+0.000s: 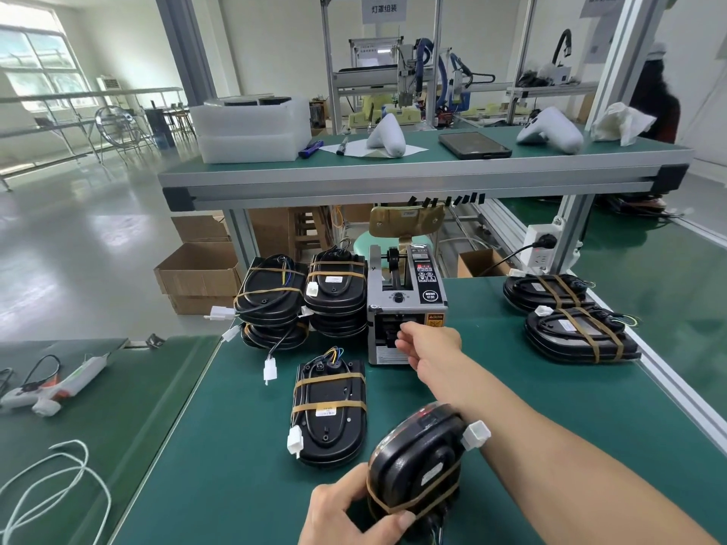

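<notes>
Left hand (350, 509), near edge of worktop (550, 407): fingers and thumb curled round the near end of a black lamp housing (417, 462), gripping it. The housing is tilted, raised off the green mat, bound with brown tape bands; its white connector (476, 434) sticks out to the right, touching the right forearm.

Right hand (429, 344): arm stretched far across the worktop, fingertips at the outlet slot of the automatic tape dispenser (407, 304). Fingers bent toward the slot; cannot tell whether they pinch a strip of tape or hold nothing.

Dispenser stands upright at mid-worktop, control panel facing near.

Just left of the held housing, one banded housing (328, 411) lies flat on the mat, wires at its far end. Two stacks of banded housings (303, 297) stand left of the dispenser, the right stack touching it. More banded housings (578, 336) lie at the right edge, well apart from the hands. A glue gun (55, 383) lies on the neighbouring worktop, far left.
</notes>
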`<control>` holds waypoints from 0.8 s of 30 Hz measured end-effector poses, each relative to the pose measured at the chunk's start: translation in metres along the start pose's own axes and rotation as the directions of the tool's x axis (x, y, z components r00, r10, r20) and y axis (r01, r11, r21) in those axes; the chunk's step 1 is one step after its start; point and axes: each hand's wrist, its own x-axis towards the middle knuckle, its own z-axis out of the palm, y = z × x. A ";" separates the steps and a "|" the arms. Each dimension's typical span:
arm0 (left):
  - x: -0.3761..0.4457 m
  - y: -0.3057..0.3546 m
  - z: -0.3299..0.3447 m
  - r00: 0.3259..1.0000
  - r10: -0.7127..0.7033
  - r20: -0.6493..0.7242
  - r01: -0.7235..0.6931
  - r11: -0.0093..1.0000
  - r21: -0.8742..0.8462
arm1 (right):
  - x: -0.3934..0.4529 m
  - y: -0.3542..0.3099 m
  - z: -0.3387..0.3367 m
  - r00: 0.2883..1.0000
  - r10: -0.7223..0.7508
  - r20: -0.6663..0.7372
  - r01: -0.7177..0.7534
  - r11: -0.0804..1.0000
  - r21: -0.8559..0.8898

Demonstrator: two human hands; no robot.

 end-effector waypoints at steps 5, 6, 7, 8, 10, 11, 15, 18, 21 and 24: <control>0.001 -0.004 0.000 1.000 -0.006 -0.016 0.006 1.000 0.013 | 0.001 -0.002 0.004 0.998 0.053 -0.023 -0.051 0.997 0.061; 0.001 -0.004 0.000 1.000 -0.008 -0.016 0.008 1.000 0.016 | 0.001 -0.002 0.004 0.998 0.058 -0.025 -0.056 0.997 0.061; 0.001 -0.005 0.000 1.000 -0.009 -0.018 0.009 1.000 0.022 | 0.002 -0.001 0.005 0.998 0.063 -0.027 -0.061 0.996 0.061; 0.001 -0.005 0.000 1.000 -0.010 -0.021 0.010 1.000 0.028 | 0.003 -0.001 0.005 0.997 0.066 -0.028 -0.064 0.996 0.064; 0.001 -0.005 0.000 1.000 -0.005 -0.026 0.006 0.999 0.035 | 0.004 -0.001 0.006 0.997 0.069 -0.028 -0.067 0.995 0.071; 0.001 -0.005 0.000 1.000 -0.001 -0.027 0.002 0.999 0.038 | 0.004 -0.001 0.006 0.997 0.071 -0.033 -0.068 0.995 0.073; 0.001 -0.002 -0.001 1.000 -0.003 -0.003 0.003 1.000 0.014 | -0.002 0.003 -0.005 0.992 0.111 0.067 -0.113 0.993 0.031; 0.002 0.004 -0.002 1.000 0.018 -0.015 -0.018 1.000 0.001 | -0.016 0.019 -0.037 0.963 0.087 0.256 -0.080 0.996 -0.036; 0.004 0.008 -0.002 0.999 0.018 -0.051 -0.018 1.000 -0.002 | -0.038 0.033 -0.073 0.923 -0.084 0.376 0.082 0.996 0.023; 0.006 0.011 -0.002 0.996 0.020 -0.082 -0.021 1.000 -0.011 | -0.067 0.048 -0.093 0.852 -0.209 0.480 0.227 0.974 0.023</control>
